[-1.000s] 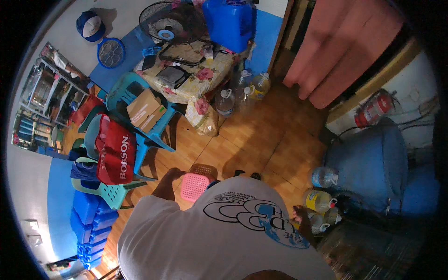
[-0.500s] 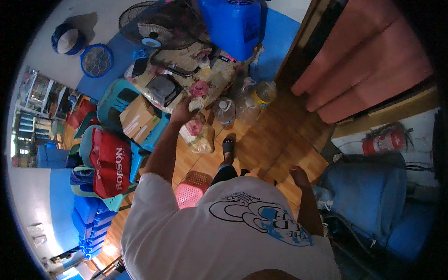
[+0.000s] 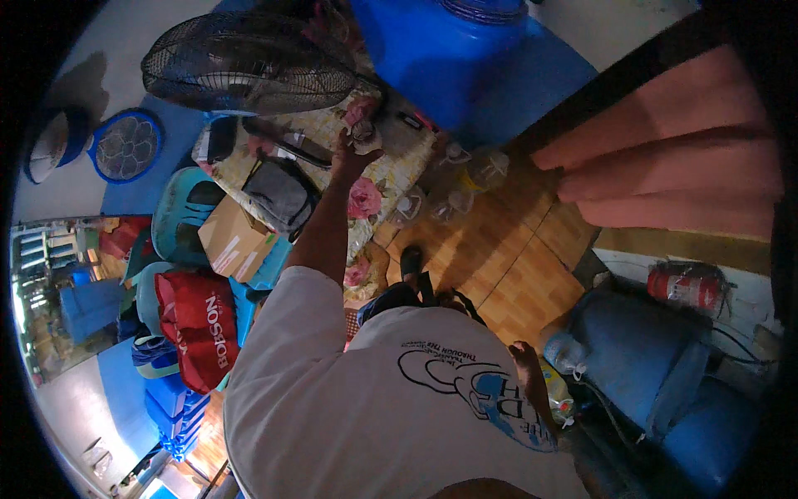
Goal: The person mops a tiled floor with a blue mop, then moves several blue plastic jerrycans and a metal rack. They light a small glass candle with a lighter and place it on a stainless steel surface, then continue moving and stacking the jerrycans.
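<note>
My left hand (image 3: pixel 352 160) reaches over the flower-patterned cloth (image 3: pixel 397 170) on the table. Its thumb and fingers are apart, on either side of a small, pale, see-through object (image 3: pixel 363 133) whose kind I cannot make out. Whether the fingers touch it is unclear. Close by, left of my forearm, sits a grey and black pouch (image 3: pixel 283 195). A large black fan (image 3: pixel 245 66) stands just beyond the hand. My right hand (image 3: pixel 524 356) hangs low at my side with nothing seen in it, its fingers loosely bent and apart, near a clear plastic bottle (image 3: pixel 565 353).
Several clear jugs (image 3: pixel 455 200) stand on the tiled floor right of the table. Behind is a big blue container (image 3: pixel 474 58). Left are a cardboard box (image 3: pixel 235 237) and a red bag (image 3: pixel 195 328) on chairs. A blue drum (image 3: pixel 640 353) stands right, below a pink curtain (image 3: pixel 665 150).
I have moved closer to the table. My left hand has gone from the table's near edge farther over it, to the small see-through object. My right hand has dropped nearer my body.
</note>
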Demonstrator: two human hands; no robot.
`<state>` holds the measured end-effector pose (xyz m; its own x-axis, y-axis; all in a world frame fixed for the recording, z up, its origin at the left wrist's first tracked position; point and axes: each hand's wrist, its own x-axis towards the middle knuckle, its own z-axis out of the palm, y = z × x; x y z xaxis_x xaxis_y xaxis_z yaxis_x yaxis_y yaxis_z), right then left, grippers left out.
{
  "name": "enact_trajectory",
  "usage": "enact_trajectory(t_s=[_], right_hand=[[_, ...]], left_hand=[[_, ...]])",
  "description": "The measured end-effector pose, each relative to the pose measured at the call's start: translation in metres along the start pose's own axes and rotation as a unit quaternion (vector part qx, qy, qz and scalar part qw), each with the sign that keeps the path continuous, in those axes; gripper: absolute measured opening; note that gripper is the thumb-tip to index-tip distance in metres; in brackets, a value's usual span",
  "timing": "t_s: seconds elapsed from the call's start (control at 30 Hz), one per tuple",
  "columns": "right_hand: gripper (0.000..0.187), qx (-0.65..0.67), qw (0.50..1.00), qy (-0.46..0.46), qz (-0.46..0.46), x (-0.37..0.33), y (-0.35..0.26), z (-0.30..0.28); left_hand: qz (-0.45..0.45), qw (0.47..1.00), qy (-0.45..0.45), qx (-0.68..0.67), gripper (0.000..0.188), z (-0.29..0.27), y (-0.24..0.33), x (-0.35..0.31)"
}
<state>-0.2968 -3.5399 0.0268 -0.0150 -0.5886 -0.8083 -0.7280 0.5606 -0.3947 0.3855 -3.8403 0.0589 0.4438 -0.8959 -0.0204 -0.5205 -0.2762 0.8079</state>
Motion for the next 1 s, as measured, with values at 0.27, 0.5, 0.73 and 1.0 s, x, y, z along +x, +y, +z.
enact_trajectory(t_s=[0.27, 0.5, 0.73, 1.0], right_hand=[[0.049, -0.035, 0.999, 0.022, -0.008, 0.026, -0.085, -0.039], [0.049, -0.212, 0.971, -0.015, -0.111, 0.044, -0.204, -0.041], [0.066, -0.115, 0.860, 0.002, -0.497, 0.063, -0.438, -0.007], [0.053, 0.064, 0.855, -0.369, -0.359, 0.007, -0.575, -0.018]], left_hand=[[-0.003, 1.000, -0.008, -0.009, 0.086, 0.005, 0.002, 0.005], [0.052, 0.998, 0.027, -0.030, 0.066, -0.002, 0.022, -0.023], [-0.077, 0.945, -0.188, -0.258, 0.079, -0.022, 0.056, -0.063], [-0.063, 0.874, -0.210, -0.433, 0.083, -0.051, 0.107, -0.097]])
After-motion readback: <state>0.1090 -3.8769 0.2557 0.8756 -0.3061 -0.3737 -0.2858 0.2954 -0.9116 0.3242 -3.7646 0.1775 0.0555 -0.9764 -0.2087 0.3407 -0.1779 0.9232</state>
